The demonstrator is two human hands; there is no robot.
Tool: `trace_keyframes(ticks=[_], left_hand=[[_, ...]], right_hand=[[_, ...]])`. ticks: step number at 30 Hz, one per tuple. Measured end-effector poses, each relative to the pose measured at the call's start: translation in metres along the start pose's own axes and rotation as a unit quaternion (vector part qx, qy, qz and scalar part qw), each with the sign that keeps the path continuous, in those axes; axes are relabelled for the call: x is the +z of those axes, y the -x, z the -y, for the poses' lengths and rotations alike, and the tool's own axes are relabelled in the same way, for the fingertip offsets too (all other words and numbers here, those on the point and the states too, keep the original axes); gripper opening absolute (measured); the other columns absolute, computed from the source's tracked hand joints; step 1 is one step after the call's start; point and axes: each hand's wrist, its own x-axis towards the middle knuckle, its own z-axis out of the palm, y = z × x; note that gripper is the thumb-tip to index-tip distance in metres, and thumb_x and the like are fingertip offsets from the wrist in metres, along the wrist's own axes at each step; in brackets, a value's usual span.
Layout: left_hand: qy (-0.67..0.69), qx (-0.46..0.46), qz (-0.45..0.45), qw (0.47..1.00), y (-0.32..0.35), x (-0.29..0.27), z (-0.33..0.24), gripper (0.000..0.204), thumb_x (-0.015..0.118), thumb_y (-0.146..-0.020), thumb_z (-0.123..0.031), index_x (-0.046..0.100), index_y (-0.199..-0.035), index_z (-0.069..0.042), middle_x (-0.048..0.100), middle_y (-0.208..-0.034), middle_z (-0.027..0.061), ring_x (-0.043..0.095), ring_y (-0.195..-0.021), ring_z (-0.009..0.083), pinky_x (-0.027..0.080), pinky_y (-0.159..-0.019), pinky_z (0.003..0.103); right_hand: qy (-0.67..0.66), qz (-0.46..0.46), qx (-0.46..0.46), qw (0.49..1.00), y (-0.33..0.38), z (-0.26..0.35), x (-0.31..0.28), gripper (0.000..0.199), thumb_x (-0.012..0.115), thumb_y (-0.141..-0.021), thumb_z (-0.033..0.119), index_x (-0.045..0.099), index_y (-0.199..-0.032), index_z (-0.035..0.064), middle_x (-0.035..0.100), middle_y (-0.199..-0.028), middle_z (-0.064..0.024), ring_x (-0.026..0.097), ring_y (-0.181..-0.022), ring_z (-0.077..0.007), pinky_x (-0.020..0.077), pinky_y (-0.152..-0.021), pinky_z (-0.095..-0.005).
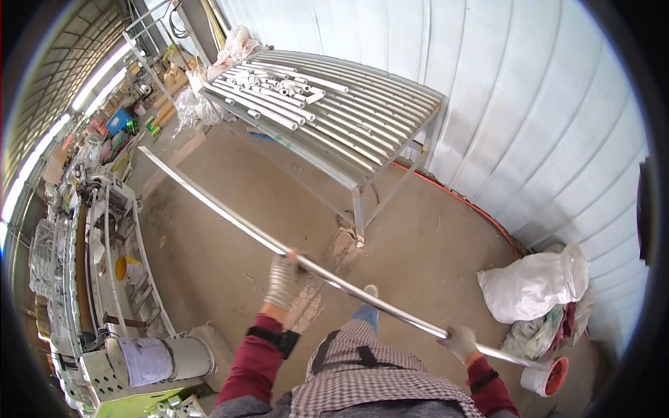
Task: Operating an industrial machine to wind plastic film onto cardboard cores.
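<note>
Greyish gloves (281,284) on hands (460,343), maroon sleeves (251,369) with black bands (284,342), checked apron (376,382), blue trousers (367,317).

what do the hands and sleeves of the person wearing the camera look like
The left hand and right hand wear pale greyish gloves. Both sleeves are dark red, each with a dark band near the wrist. Any fine markings are too small to tell.
</note>
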Motion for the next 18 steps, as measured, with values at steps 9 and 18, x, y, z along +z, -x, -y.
trace_keyframes(ticks=[9, 18], left_hand=[[0.092, -0.332, 0.207, 0.916, -0.121, 0.2, 0.137, 0.033, 0.063, -0.088, -0.018, 0.043, -0.114, -0.009, 0.062, -0.097, 0.0097, 0.066, -0.084, 0.0264, 0.058, -0.069, 0.042], [0.122, -0.403, 0.213, 0.882, -0.174, 0.31, 0.181, 0.033, 0.064, -0.087, -0.015, 0.045, -0.112, -0.006, 0.06, -0.097, 0.0072, 0.063, -0.083, 0.0235, 0.058, -0.066, 0.045]], right_hand=[[-0.05, -0.011, 0.245, 0.968, 0.039, -0.161, 0.002, 0.038, 0.077, -0.065, 0.036, 0.068, -0.086, 0.0052, 0.06, -0.058, -0.0093, 0.058, -0.05, -0.0235, 0.0464, -0.052, -0.0364], [-0.109, 0.069, 0.27, 0.954, 0.015, -0.199, -0.072, 0.054, 0.077, -0.066, 0.033, 0.06, -0.11, 0.0063, 0.067, -0.08, -0.0118, 0.064, -0.075, -0.0249, 0.0488, -0.064, -0.0365]])
